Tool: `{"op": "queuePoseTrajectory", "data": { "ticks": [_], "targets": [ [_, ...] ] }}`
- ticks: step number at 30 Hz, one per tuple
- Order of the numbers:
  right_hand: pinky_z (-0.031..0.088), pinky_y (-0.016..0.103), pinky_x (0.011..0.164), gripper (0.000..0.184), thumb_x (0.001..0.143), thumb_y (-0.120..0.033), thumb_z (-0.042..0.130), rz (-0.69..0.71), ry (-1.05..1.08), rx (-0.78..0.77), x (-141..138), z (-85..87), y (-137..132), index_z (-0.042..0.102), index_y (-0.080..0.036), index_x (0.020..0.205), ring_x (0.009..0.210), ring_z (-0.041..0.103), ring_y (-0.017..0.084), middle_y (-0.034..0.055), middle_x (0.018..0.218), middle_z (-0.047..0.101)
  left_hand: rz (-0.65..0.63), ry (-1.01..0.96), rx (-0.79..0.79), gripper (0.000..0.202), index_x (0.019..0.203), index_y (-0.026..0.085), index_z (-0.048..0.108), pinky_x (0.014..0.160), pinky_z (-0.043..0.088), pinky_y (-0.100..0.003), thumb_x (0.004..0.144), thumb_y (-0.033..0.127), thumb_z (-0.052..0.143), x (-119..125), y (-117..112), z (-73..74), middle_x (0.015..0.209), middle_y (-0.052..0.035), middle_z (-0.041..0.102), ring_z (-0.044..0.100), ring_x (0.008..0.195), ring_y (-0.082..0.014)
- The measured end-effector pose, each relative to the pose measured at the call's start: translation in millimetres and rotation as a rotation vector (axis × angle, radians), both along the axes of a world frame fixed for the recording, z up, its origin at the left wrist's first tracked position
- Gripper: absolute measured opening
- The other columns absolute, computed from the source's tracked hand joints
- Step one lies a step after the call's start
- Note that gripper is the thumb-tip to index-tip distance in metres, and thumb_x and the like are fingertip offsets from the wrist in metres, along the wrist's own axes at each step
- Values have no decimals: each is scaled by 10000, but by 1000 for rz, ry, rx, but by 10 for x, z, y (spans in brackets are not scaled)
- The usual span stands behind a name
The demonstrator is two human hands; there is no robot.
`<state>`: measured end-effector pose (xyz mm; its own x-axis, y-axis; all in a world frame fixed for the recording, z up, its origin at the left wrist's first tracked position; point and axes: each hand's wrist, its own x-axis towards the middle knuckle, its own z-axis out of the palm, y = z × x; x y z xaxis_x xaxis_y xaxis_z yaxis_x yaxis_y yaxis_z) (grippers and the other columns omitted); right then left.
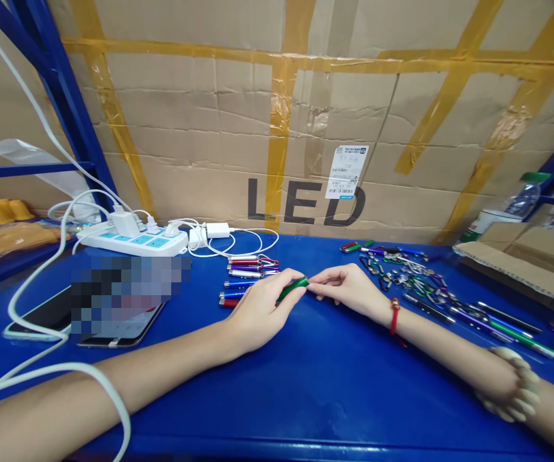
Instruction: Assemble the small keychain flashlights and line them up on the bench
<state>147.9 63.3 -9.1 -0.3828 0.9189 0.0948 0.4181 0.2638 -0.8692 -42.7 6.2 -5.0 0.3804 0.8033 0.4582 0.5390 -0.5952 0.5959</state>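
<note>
In the head view my left hand (261, 312) is closed around a small green metal penlight (292, 288), its end poking out between thumb and fingers. My right hand (354, 289) is pinched at that exposed end; its fingertips touch or nearly touch it, and anything between them is too small to make out. Beside and partly behind my left hand lies a row of similar penlights (243, 274) in red, silver and blue, some with carabiner clips. To the right is a pile of coloured carabiner clips (416, 285), with more long penlights (503, 327) scattered near it.
Two phones (123, 327) lie at left, partly blurred out, with a white cable (17, 289) looping over them and my left forearm. Behind them is a white power strip (133, 240) with chargers. A large taped carton (185, 128) walls the back; an open cardboard box (522, 256) stands right.
</note>
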Motion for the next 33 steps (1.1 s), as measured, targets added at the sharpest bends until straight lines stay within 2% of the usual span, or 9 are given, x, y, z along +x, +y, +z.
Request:
{"op": "queuePoseTrajectory", "data": {
  "ticks": [5,10,14,17,22,27,33],
  "targets": [
    [479,164,440,327,589,-313,750,-68,129,-107,10,-4,18,716,-134,860,695,669,153,61,754,723,6,6,-7,188,1014,215,554,748,454,-289,910,280,412,7,-11,19,967,-22,655,605,877,-181],
    [556,212,562,291,547,-276,773,-90,325,-164,22,-21,10,727,-146,802,706,679,154,45,744,723,14,12,-10,174,1001,208,570,769,461,-282,892,264,446,16,-33,32,963,-19,667,613,881,-178],
    [560,215,649,272,559,-278,778,-128,448,-192,19,2,-24,723,-148,791,758,678,149,47,782,721,28,38,8,166,963,187,598,772,470,-275,868,241,474,40,-41,43,945,-27,679,622,857,-176],
    [545,189,569,262,604,-315,753,-54,446,-160,-7,27,-65,710,-158,809,779,664,147,42,818,711,41,64,0,167,943,187,621,762,484,-276,861,239,484,52,-31,43,910,-19,692,631,852,-182],
    [482,162,440,232,686,-353,687,113,363,42,-50,53,-157,684,-155,807,666,603,107,37,834,678,-4,105,50,183,964,188,644,787,491,-291,866,222,494,33,-11,15,923,-27,699,634,879,-191],
    [449,147,417,210,679,-340,695,118,305,72,-31,74,-174,679,-156,781,533,549,64,15,734,664,-51,114,100,204,990,175,634,799,485,-288,888,203,461,14,3,-3,946,-48,689,624,874,-183],
    [422,148,397,223,638,-354,720,115,310,49,-3,70,-149,686,-158,740,491,508,51,7,704,652,-51,77,166,211,1005,180,615,739,485,-253,896,168,435,15,-9,-8,878,-30,669,605,790,-152]
  ]
}}
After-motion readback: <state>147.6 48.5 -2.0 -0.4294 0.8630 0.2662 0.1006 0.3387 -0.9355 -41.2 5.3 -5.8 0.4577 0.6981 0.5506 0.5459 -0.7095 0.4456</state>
